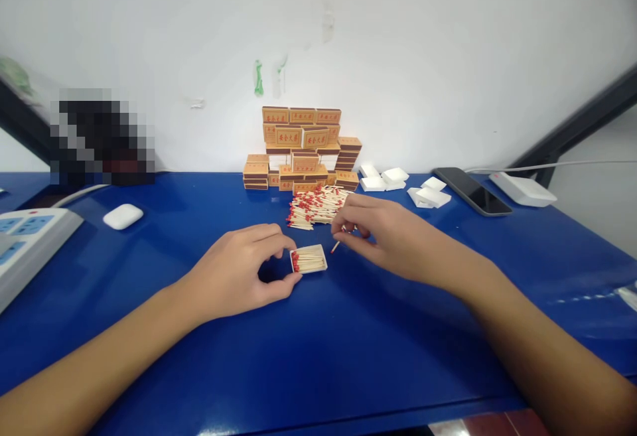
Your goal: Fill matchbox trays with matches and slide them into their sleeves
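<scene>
A small white matchbox tray (326,265) lies on the blue table, filled with red-tipped matches (311,259) whose heads point left. My left hand (243,267) grips the tray's left end between thumb and forefinger. Just right of the tray, my right hand (371,230) pinches a match (336,247), its red head angled down and left above the table. Behind both hands spreads a loose pile of matches (318,205), partly hidden by my right fingers.
Printed matchbox sleeves (288,136) are stacked against the wall behind the pile. Several empty white trays (395,177) lie to their right, then a phone (472,190) and a white device (522,189). On the left are a white earbud case (123,216) and a power strip (44,240).
</scene>
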A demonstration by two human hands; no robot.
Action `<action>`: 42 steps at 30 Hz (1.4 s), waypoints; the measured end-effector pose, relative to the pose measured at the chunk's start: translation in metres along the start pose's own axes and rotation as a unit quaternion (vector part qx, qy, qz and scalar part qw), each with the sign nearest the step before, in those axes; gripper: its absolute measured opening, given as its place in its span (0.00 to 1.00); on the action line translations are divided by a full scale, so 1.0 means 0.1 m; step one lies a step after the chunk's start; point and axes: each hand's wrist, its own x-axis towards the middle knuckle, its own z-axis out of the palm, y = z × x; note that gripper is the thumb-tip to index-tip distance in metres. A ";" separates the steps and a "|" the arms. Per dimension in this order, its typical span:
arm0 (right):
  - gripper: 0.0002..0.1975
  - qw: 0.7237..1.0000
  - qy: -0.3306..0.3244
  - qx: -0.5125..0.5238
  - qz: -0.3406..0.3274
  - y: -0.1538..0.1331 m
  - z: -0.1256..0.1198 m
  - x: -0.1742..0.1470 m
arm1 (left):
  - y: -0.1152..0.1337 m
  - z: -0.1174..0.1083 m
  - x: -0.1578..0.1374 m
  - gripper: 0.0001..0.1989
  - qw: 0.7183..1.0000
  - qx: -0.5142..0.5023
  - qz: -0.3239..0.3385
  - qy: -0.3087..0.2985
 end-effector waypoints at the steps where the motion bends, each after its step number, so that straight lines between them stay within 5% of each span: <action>1: 0.04 1.000 -0.023 0.002 0.006 0.05 -0.02 0.00 | 0.00 0.00 0.00 0.10 1.000 -0.001 -0.001 0.002; 9: 0.07 0.992 -0.111 0.019 0.053 0.18 0.06 0.01 | 0.02 -0.03 0.03 0.09 0.997 -0.035 -0.061 -0.030; 22: 0.08 0.999 -0.023 -0.019 -0.022 -0.27 0.23 0.02 | 0.02 -0.01 0.00 0.11 0.995 -0.020 -0.074 -0.055; 31: 0.07 0.998 0.050 -0.009 -0.043 -0.12 0.14 0.01 | 0.03 -0.02 0.00 0.11 0.999 -0.004 -0.025 -0.035; 42: 0.06 0.998 -0.020 0.049 -0.038 -0.21 0.29 0.00 | 0.04 0.01 0.00 0.10 0.999 0.011 -0.016 -0.045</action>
